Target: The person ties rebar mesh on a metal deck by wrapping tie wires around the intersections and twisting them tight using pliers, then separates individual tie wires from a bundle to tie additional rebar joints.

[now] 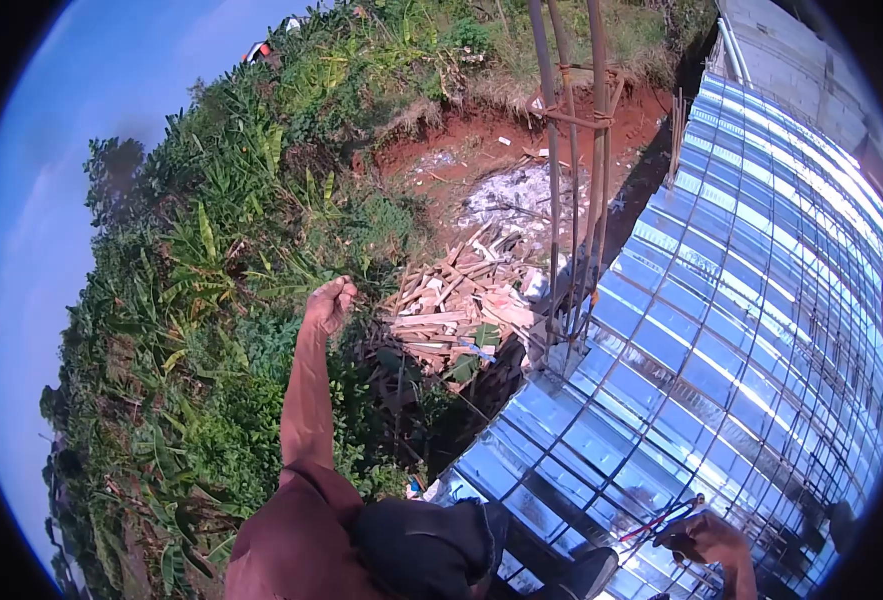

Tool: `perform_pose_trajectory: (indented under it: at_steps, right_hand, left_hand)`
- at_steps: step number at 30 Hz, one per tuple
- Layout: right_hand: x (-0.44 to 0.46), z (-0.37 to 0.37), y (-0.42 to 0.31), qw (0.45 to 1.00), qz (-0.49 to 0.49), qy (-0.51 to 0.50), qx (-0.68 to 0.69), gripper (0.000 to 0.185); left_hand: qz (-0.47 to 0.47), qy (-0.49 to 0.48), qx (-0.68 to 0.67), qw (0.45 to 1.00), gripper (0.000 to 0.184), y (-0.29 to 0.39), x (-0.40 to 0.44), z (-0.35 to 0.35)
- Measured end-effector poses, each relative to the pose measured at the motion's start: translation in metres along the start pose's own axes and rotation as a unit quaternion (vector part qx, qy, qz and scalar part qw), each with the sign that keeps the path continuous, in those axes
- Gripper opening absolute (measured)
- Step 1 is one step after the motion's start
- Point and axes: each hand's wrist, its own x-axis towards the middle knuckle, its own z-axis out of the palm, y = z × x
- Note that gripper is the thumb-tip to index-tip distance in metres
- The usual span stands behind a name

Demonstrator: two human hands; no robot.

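Maroon sleeve (286, 535); left hand (331, 304) outstretched, loosely curled

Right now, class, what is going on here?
A person is at a grid of thin bars over shiny metal sheeting. The right hand is at a slim, partly red tool, seemingly gripping it. The left hand, curled, shows against greenery, nothing visible in it. A wood pile lies beyond the sheeting's edge.

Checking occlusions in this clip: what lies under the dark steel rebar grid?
Shiny ribbed metal decking shows beneath the rebar grid; the right hand covers a patch, and anything under the decking is hidden.
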Motion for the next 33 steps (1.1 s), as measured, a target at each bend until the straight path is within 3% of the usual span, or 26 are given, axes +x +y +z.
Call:
perform_pose_trajectory:
  at_steps: [1,2,3,5,6,7,8,9,11,12,13,15,17,18,19,20,21,22,23,24,25,27,28,30,33]
  right_hand:
    - [-0.007,0.008,0.005,0.998,-0.001,-0.007,-0.067,0.009]
    - [-0.01,-0.011,0.002,0.985,-0.12,-0.065,0.109,0.009]
    - [-0.005,-0.02,-0.002,0.947,-0.167,-0.043,0.27,0.012]
    - [0.005,-0.038,-0.009,0.771,-0.28,-0.059,0.569,0.02]
    - [0.005,-0.048,-0.011,0.748,-0.118,-0.002,0.653,0.02]
    - [0.016,-0.053,-0.03,0.765,-0.003,0.13,0.631,0.019]
    - [0.022,-0.06,-0.05,0.841,0.03,0.143,0.521,0.013]
    - [0.024,-0.049,-0.036,0.928,-0.052,0.127,0.348,0.013]
    - [0.025,-0.026,-0.004,0.985,-0.159,-0.013,0.066,0.015]
    - [0.031,-0.026,-0.005,0.986,-0.155,-0.019,0.063,0.015]
    - [0.036,-0.028,-0.007,0.962,-0.204,-0.094,0.154,0.014]
    - [0.025,-0.03,-0.01,0.871,-0.25,-0.237,0.35,0.013]
    - [-0.007,-0.025,-0.023,0.758,-0.197,-0.09,0.615,0.021]
    - [-0.002,-0.03,-0.02,0.759,-0.116,0.009,0.64,0.026]
    - [0.006,-0.035,-0.024,0.797,-0.02,0.077,0.598,0.028]
    - [0.016,-0.029,-0.019,0.858,0.008,0.132,0.496,0.026]
    - [0.021,-0.024,-0.012,0.896,0.07,0.121,0.421,0.024]
    - [0.025,-0.011,0.004,0.947,0.065,0.115,0.292,0.025]
    - [0.026,0.016,0.032,0.962,0.006,0.107,0.252,0.028]
    - [0.019,0.036,0.052,0.971,-0.054,0.096,0.211,0.03]
    - [0.008,0.037,0.046,0.946,-0.016,0.002,0.323,0.031]
    - [-0.003,0.039,0.031,0.944,0.034,-0.138,0.298,0.032]
    - [-0.003,0.037,0.021,0.969,0.039,-0.18,0.164,0.033]
    - [-0.004,0.029,0.012,0.968,-0.006,-0.204,0.148,0.028]
    - [-0.009,0.006,0.006,0.92,-0.009,-0.162,0.356,0.022]
  left_hand:
    - [0.004,-0.037,0.015,0.999,0.021,-0.014,0.039,-0.052]
    - [0.008,-0.041,0.015,0.999,0.021,-0.011,0.034,-0.046]
    - [0.0,-0.026,0.009,1.0,0.019,-0.006,0.02,-0.035]
    - [0.016,-0.004,0.001,1.0,0.016,0.0,-0.002,-0.012]
    - [0.018,-0.007,0.002,1.0,0.016,-0.002,0.001,-0.012]
    - [0.026,0.018,-0.021,0.999,0.016,-0.008,0.008,-0.016]
    - [0.034,0.045,-0.045,0.997,0.016,-0.014,0.013,-0.02]
    - [0.028,0.055,-0.052,0.997,0.016,-0.018,0.016,-0.018]
    - [0.025,0.065,-0.04,0.997,0.016,-0.022,0.023,-0.023]
    - [0.019,0.073,-0.027,0.997,0.016,-0.026,0.023,-0.023]
    - [0.03,0.076,-0.042,0.996,0.019,-0.029,0.021,-0.027]
    - [-0.004,0.113,-0.036,0.993,0.023,-0.032,0.029,-0.049]
    - [-0.015,0.117,-0.049,0.992,0.022,-0.037,0.021,-0.059]
    - [-0.022,0.095,-0.05,0.994,0.021,-0.041,0.019,-0.064]
    - [-0.047,0.105,-0.042,0.993,0.02,-0.044,0.02,-0.064]
    - [-0.043,0.111,-0.057,0.991,0.019,-0.052,0.024,-0.067]
    - [-0.05,0.095,-0.059,0.993,0.018,-0.062,0.021,-0.071]
    - [-0.046,0.076,-0.066,0.994,0.018,-0.067,0.019,-0.071]
    - [-0.053,0.087,-0.071,0.992,0.018,-0.069,0.017,-0.068]
    - [-0.076,0.095,-0.064,0.991,0.018,-0.073,0.01,-0.067]
    - [-0.097,0.102,-0.06,0.988,0.017,-0.083,0.007,-0.073]
    - [-0.112,0.109,-0.032,0.987,0.017,-0.097,0.008,-0.1]
    - [-0.123,0.101,0.007,0.987,0.017,-0.1,0.002,-0.105]
    - [-0.117,0.105,-0.005,0.988,0.017,-0.107,-0.015,-0.117]
    - [-0.147,0.146,0.037,0.977,0.018,-0.113,-0.033,-0.127]
